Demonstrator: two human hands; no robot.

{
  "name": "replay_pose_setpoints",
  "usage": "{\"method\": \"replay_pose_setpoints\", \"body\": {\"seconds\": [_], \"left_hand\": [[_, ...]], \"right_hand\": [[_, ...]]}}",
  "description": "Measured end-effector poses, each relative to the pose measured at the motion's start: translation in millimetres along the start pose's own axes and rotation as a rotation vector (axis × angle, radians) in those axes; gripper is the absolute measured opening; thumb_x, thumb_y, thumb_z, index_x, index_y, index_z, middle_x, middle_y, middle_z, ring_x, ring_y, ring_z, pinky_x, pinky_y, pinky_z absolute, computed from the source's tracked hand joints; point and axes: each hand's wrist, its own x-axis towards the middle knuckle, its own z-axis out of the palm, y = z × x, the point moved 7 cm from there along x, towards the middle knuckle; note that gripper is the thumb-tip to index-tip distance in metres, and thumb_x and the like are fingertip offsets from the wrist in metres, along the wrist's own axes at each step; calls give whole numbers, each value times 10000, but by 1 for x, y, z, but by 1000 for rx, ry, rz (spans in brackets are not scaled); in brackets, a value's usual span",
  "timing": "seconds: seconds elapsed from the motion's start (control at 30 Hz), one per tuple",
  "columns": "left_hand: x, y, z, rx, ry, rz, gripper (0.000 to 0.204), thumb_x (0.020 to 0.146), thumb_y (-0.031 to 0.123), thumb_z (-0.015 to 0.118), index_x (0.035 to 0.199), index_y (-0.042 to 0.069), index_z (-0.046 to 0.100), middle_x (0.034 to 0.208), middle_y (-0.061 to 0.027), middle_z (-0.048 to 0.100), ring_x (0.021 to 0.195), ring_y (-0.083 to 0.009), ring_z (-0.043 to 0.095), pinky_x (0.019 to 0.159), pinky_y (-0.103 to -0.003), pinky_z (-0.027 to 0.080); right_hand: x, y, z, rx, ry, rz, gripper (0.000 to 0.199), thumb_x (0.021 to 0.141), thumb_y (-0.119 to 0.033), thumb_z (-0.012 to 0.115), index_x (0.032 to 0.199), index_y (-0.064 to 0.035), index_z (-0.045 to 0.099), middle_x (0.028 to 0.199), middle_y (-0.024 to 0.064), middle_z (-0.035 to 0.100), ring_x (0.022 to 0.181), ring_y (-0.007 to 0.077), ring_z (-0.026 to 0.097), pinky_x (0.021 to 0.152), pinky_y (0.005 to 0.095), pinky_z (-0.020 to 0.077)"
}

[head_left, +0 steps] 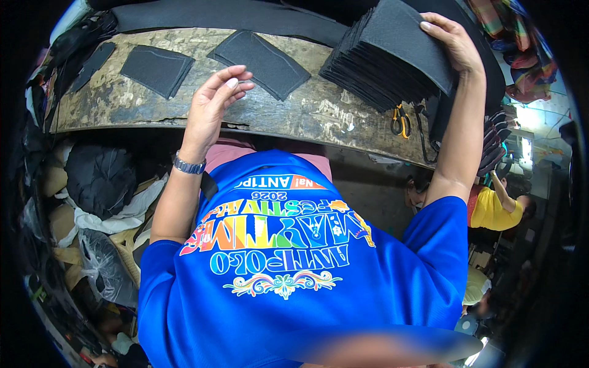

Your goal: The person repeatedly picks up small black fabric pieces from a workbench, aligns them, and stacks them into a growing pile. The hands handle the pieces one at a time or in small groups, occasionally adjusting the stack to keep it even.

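Observation:
My right hand is at the far right of the workbench, closed on the edge of the top dark grey felt-like sheet. Its thumb lies on the sheet's face, and the other fingers are partly hidden behind the edge. Below that sheet leans a tall stack of similar sheets. My left hand hovers over the bench's near side, fingers loosely bent and holding nothing. Just beyond it lie overlapping dark pieces with a line along their edges. Farther left rests a small pile of cut pieces.
The worn wooden bench carries yellow-and-black handled snips beside the stack. A long dark sheet runs along its back. Dark cloth and a clear plastic bag sit lower left. A person in yellow is at right.

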Motion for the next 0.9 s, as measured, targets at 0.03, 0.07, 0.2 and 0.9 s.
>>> {"method": "replay_pose_setpoints", "body": {"seconds": [0.03,0.07,0.2,0.9], "left_hand": [[-2,1,-3,16,-1,5,314,1012,159,536,1283,8,576,1213,-127,648,1093,-188,649,945,-290,496],[-4,1,-9,35,10,1,309,1010,157,538,1277,6,580,1208,-126,651,1089,-186,650,949,-294,495],[-12,4,-37,98,67,0,323,1020,155,513,1304,4,551,1233,-139,637,1119,-198,636,980,-316,487],[13,41,-144,1618,174,331,431,862,186,689,1272,78,611,1340,-194,576,1267,-353,526,1034,-425,450]], "right_hand": [[6,12,2,12,-33,30,292,890,-220,716,1137,-65,699,1015,-8,682,932,88,621,895,222,453],[10,24,3,24,-17,58,276,885,-215,720,1125,-78,708,991,-21,684,905,80,623,872,222,465],[13,46,11,-47,38,104,290,860,-206,745,1117,-76,711,965,-23,684,872,81,621,832,223,479],[36,6,308,-479,355,-151,434,831,-277,723,1189,-38,668,1158,190,636,1122,362,574,998,444,434]]}}
